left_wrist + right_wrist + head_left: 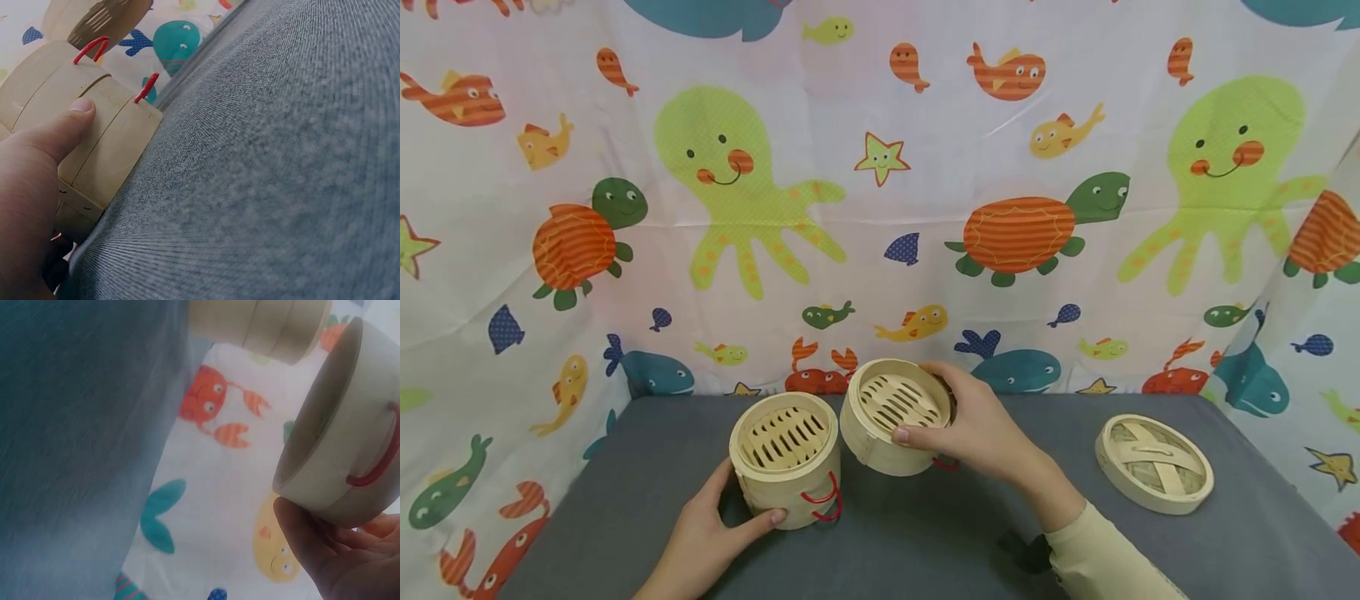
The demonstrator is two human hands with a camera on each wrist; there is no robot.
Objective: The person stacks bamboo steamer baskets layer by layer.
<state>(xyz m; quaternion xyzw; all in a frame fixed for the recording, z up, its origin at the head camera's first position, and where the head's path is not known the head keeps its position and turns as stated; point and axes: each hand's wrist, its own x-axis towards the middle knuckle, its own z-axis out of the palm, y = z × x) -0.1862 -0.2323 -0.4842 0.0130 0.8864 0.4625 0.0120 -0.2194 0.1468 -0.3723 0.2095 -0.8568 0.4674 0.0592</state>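
Note:
On the grey cloth stands a bamboo steamer [786,454] with a slatted inside and two red cord loops, one above the other. My left hand [703,525] grips it low at its left and front, the thumb lying across its wall in the left wrist view. Just right of it, a bamboo steamer basket [891,442] hangs tilted above the cloth, its rim close to the standing steamer. My right hand [973,425] holds this basket by its right side, thumb at the front rim. The right wrist view shows its underside and red loop [378,462].
A round woven bamboo lid [1153,467] lies on the grey cloth [917,550] at the right. Behind and at both sides hangs a white curtain [865,275] printed with sea animals. A small dark object [1026,550] shows beside my right sleeve.

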